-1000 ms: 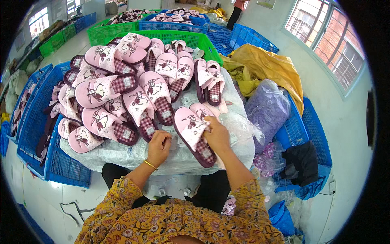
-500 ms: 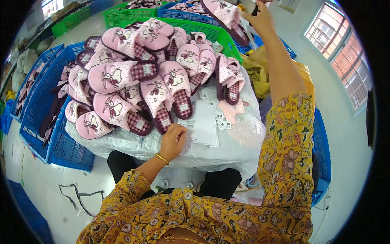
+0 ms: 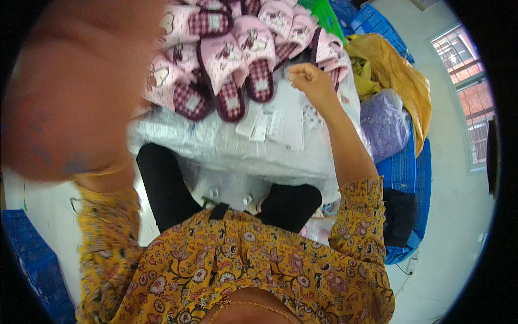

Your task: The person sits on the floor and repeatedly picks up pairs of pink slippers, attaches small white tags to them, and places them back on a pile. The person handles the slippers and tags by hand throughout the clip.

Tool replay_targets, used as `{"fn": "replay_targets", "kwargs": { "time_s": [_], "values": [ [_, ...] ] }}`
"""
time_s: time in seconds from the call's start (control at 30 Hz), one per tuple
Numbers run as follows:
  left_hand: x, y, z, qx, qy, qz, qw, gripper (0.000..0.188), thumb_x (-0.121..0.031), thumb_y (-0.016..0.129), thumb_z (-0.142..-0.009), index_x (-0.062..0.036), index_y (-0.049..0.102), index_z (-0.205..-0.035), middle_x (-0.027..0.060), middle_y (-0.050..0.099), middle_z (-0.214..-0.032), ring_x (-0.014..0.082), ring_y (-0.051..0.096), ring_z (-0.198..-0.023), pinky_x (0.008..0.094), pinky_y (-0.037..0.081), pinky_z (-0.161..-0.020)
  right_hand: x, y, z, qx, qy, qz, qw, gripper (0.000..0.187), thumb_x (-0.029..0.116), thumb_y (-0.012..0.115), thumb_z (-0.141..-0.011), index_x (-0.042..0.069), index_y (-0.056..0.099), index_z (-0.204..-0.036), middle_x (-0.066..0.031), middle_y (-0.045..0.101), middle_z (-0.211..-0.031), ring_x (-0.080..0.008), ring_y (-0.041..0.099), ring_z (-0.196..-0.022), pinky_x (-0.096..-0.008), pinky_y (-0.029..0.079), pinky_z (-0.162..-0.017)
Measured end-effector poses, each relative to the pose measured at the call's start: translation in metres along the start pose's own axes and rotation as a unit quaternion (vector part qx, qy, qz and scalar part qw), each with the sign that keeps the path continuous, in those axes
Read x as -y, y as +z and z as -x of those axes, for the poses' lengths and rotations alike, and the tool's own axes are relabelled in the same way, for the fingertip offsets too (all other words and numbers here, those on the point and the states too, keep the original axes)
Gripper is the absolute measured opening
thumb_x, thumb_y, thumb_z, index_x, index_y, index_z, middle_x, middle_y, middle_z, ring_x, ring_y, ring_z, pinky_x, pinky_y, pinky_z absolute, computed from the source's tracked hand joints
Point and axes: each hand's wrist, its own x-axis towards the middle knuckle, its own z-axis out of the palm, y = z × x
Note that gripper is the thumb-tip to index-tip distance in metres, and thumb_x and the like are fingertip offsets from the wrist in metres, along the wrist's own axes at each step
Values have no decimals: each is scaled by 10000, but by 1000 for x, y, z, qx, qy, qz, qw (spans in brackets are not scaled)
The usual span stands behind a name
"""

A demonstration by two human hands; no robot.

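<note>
My left hand (image 3: 81,92) is raised close to the camera and fills the upper left as a blur; its fingers cannot be made out. My right hand (image 3: 313,85) is over the far right part of the wrapped work surface (image 3: 232,156), fingers curled together. A small pale spot shows at its fingertips, too small to name. Just beyond it lie pink slippers (image 3: 328,51) with dark soles. Nearer the middle, a pair of pink slippers (image 3: 253,48) with checked insoles points toward me. White paper slips (image 3: 286,127) lie below my right hand.
More slippers (image 3: 202,24) are heaped at the back left, partly hidden by my left hand. A green crate (image 3: 328,16) and blue crates (image 3: 380,29) stand behind. Yellow cloth (image 3: 399,70) and a purple bundle (image 3: 384,121) lie to the right. Another blue crate (image 3: 38,270) is at lower left.
My left hand has risen from the slippers' near edge toward the camera. My right hand has come down from the upper right, without the slippers it was at. The view has shifted.
</note>
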Motion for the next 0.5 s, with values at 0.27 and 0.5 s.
{"fn": "replay_targets", "kwargs": {
  "time_s": [0.27, 0.5],
  "values": [
    [-75, -16, 21, 366, 185, -108, 906, 170, -130, 523, -975, -32, 587, -1100, 16, 603, -1020, 80, 536, -818, 196, 429, -693, 8, 49, 5, 49, 23, -34, 998, 251, 144, 678, -857, 8, 668, -1068, -50, 684, -866, -105, 617, -781, -254, 485, -723],
    [-55, -22, 30, 375, 201, -100, 900, 194, -119, 489, -982, -29, 572, -1133, 23, 594, -1065, 87, 534, -873, 207, 430, -737, -9, 74, -1, -14, -25, 11, 1000, 383, 174, 719, -842, 31, 602, -1177, -120, 717, -947, -148, 667, -855, -293, 524, -764]
  ]
}}
